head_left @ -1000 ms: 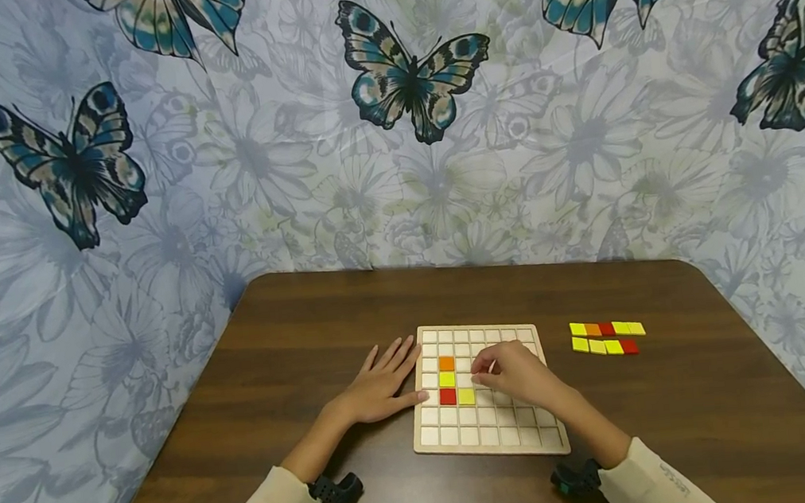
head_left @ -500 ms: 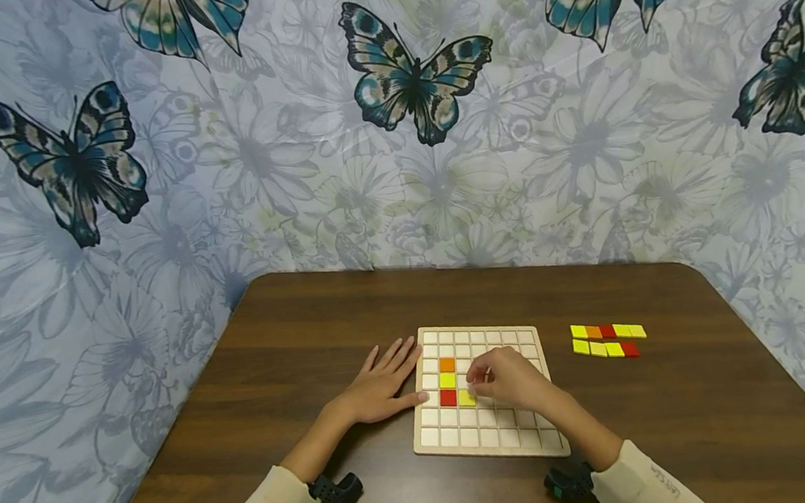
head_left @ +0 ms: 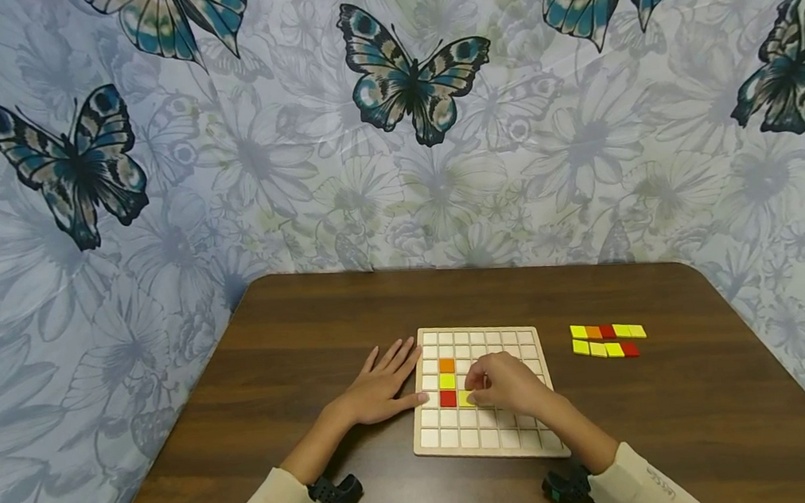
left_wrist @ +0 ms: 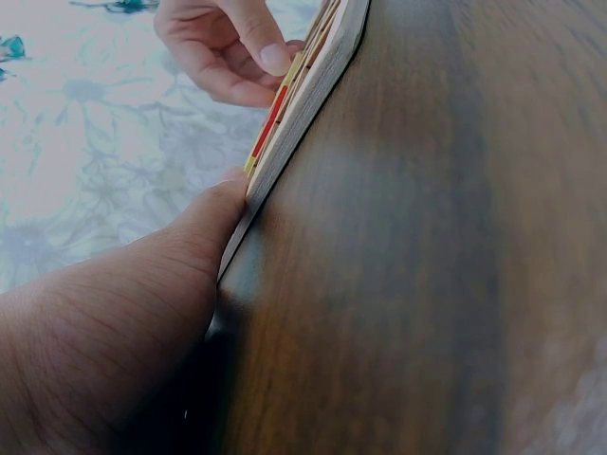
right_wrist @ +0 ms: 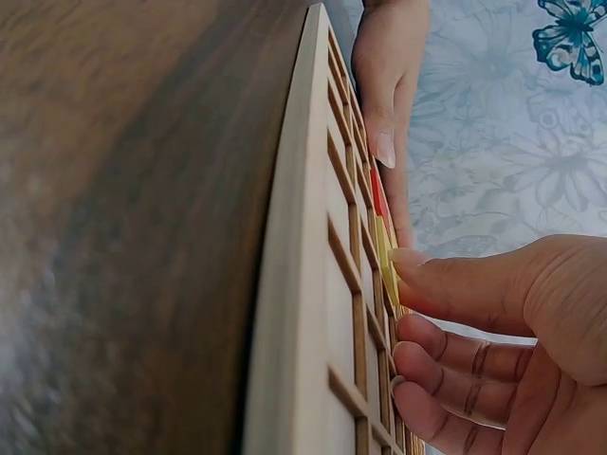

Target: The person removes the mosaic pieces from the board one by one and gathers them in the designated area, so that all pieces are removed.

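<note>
My left hand [head_left: 379,389] lies flat with spread fingers at the left edge of a light wooden grid board [head_left: 462,438], its thumb touching the rim. My right hand [head_left: 511,386] is over the middle of the board, fingers curled. In the right wrist view, its thumb and forefinger pinch at a yellow tile [right_wrist: 382,248] in the grid; the forefinger's contact is partly hidden. That yellow tile sits right of a red tile [head_left: 447,398]. Above the red one are another yellow tile [head_left: 446,381] and an orange tile [head_left: 447,365].
Right of the board, two rows of loose tiles lie on the brown table [head_left: 710,400]: a back row [head_left: 607,331] of yellow, orange and red, and a front row [head_left: 605,348] of yellow and red. A butterfly-patterned backdrop [head_left: 427,201] stands behind the table.
My right hand has moved slightly left and toward me, bringing its fingertips onto the yellow tile beside the red one. The left hand has stayed in place.
</note>
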`<state>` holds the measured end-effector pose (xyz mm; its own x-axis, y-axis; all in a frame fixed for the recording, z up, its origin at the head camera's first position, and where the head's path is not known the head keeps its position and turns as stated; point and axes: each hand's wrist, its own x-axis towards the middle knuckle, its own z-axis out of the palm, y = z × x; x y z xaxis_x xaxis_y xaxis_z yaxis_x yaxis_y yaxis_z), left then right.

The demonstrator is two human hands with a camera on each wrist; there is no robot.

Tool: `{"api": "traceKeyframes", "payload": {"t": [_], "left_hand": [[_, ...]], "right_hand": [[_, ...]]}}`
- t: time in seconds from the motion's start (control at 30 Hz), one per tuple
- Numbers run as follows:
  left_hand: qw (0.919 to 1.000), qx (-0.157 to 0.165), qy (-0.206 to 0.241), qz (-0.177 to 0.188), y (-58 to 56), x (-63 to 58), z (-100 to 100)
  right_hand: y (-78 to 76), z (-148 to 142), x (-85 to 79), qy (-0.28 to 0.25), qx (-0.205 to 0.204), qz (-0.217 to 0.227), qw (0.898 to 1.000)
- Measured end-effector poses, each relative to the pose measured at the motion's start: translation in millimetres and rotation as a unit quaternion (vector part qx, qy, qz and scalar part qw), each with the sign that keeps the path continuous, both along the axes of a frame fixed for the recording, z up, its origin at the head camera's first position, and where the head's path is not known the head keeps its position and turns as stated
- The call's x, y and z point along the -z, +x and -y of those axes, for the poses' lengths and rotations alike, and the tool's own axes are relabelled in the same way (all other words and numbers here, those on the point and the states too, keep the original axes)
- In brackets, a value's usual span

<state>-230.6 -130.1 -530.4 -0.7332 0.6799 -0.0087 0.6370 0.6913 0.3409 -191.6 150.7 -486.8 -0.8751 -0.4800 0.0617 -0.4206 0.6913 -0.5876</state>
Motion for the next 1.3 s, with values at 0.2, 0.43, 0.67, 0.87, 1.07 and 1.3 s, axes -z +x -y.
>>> {"api": "traceKeyframes", "payload": {"t": [0.2,0.43,0.67,0.87,1.07,1.3], "left_hand": [[1.0000,-0.004,-0.006,0.004,2.4,0.3,-0.5],[1.0000,-0.003,-0.006,0.007,4.9,-3.4,-0.7],[1.0000,0.002,0.001,0.004,3.4,-4.3,-0.3],[1.0000,0.001,-0.003,0.005,2.0,-1.6,-0.6],[0.9999,-0.005,-0.012,0.005,2.2,-4.2,-1.3],[1.0000,0.000,0.000,0.001,3.8,-4.6,-1.7]], "right_hand": [[0.9,1.2,1.4,0.010,0.004,0.004,1.000],[2.1,1.5,0.9,0.011,0.004,-0.001,1.000],[3.4,1.2,-0.7,0.002,0.004,-0.001,1.000],[3.6,1.1,-1.3,0.002,0.004,0.001,1.000],[2.5,1.2,-1.6,0.001,0.003,-0.001,1.000],[3.5,1.9,-0.5,-0.021,0.014,-0.011,1.000]]}}
